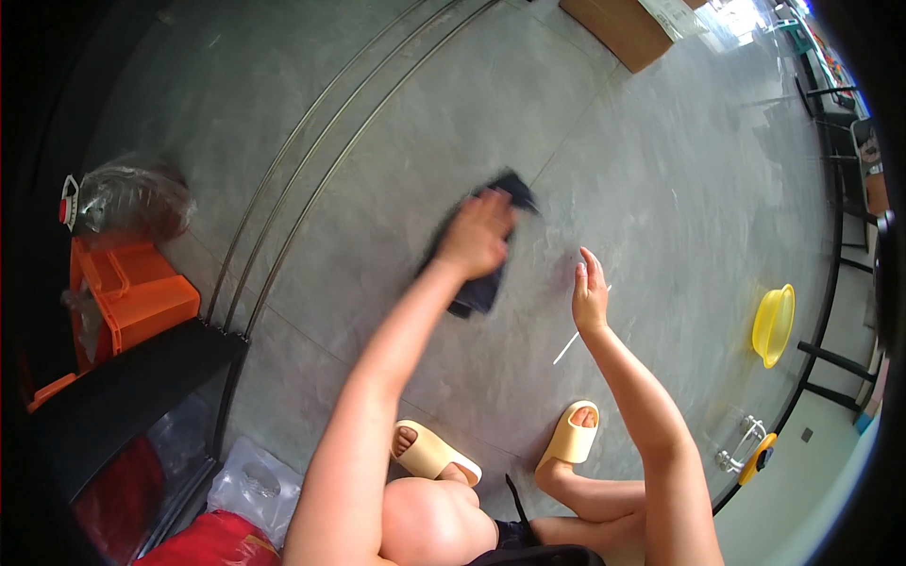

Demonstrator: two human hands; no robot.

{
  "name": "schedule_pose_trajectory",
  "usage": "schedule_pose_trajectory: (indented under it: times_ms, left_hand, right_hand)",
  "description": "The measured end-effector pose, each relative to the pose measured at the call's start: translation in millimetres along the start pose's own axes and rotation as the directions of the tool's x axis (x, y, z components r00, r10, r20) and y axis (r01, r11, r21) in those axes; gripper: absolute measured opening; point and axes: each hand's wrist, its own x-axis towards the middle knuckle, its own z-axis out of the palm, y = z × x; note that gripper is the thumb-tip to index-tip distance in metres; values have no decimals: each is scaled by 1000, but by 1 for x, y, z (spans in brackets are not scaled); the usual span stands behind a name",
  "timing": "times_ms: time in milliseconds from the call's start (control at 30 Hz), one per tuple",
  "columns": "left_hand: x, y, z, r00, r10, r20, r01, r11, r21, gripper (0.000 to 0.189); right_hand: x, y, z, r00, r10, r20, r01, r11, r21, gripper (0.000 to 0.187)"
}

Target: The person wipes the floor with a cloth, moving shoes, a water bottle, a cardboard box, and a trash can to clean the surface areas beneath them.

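Observation:
My left hand is spread, palm down, over a dark navy folded cloth on the grey floor. Both are blurred, and I cannot tell whether the fingers grip the fabric. To the right, my right hand is held edge-on with fingers extended and the thumb slightly apart; I see nothing in its grasp. A thin white stick passes behind that hand, its middle hidden. Below the hands are my two feet in pale yellow slides.
Metal strips curve across the floor at left. Beyond them are an orange plastic bin and a clear plastic jug. A black-framed rack stands lower left. A cardboard box lies at top, a yellow basin at right.

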Motion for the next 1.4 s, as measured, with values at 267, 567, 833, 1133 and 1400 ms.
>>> schedule_pose_trajectory:
  times_ms: [267,567,833,1133,1400]
  left_hand:
    - [-96,-31,-23,834,-502,-227,551,782,291,65]
    - [-78,50,-5,949,-289,-129,157,785,-599,45]
    - [-156,8,-47,654,-653,-382,505,753,-422,44]
    - [-131,13,-31,703,-643,-303,446,731,-516,37]
    - [-103,38,-19,779,-561,-279,338,752,-566,37]
  right_hand:
    - [-29,-14,31,976,-205,-68,209,976,54,37]
    - [-98,-51,91,909,-405,94,391,910,141,47]
    - [-13,-75,127,749,-560,354,660,683,-314,58]
    - [123,19,0,949,-294,113,293,698,-653,49]
    - [-92,-43,126,716,-579,389,678,709,-192,55]
